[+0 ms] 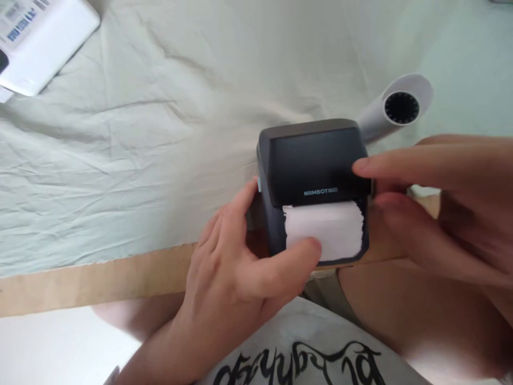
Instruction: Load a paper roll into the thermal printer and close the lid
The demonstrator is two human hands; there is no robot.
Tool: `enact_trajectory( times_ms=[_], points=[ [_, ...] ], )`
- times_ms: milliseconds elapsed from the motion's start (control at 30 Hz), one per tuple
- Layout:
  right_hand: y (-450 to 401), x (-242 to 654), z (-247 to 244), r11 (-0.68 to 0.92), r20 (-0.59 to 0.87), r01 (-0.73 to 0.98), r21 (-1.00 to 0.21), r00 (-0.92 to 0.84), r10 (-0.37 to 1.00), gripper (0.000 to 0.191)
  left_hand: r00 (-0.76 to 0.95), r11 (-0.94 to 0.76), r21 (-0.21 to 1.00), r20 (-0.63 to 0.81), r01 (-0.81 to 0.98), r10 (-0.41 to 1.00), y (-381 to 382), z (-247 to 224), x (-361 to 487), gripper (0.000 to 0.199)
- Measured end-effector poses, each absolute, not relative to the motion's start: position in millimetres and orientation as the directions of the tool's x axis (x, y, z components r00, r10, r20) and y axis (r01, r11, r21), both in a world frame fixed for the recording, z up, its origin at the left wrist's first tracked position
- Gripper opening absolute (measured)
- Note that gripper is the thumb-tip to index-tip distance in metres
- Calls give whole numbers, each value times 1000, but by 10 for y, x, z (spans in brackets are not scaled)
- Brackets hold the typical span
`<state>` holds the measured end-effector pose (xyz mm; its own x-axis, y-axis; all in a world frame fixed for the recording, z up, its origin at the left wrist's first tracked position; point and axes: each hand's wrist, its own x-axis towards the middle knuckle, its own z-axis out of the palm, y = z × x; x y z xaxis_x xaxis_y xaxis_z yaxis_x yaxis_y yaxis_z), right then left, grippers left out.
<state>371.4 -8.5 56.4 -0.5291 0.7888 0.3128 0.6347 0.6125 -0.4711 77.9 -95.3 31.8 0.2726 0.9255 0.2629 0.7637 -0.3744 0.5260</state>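
A black label printer point(312, 158) marked NIIMBOT sits near the front edge of the cloth-covered table. White paper point(340, 230) with ragged sides lies over its lower front, below the lid. My left hand point(240, 267) grips the printer from the left, its thumb pressing on the paper and its fingers against the left side. My right hand point(436, 198) is at the printer's right side, with the index fingertip on the lid's right edge and the thumb close below; its other fingers are partly hidden.
Behind the printer at the right lies a white tubular object point(379, 120) with a round black end. A white box-like item point(52, 43) with a printed label is at the top left. Wrinkled pale green cloth point(120, 160) covers the table up to its wooden edge point(100, 286).
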Motion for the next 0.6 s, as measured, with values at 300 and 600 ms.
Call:
enact_trajectory(
  times_ms=[300,600],
  points=[
    [-192,3635,392,570,281,679,-463,-498,821,44,296,-433,453,343,780,892,-911,293,801,70],
    [-226,3636,305,613,304,707,-353,-533,790,44,262,-413,458,357,787,896,-880,304,853,63]
  ],
)
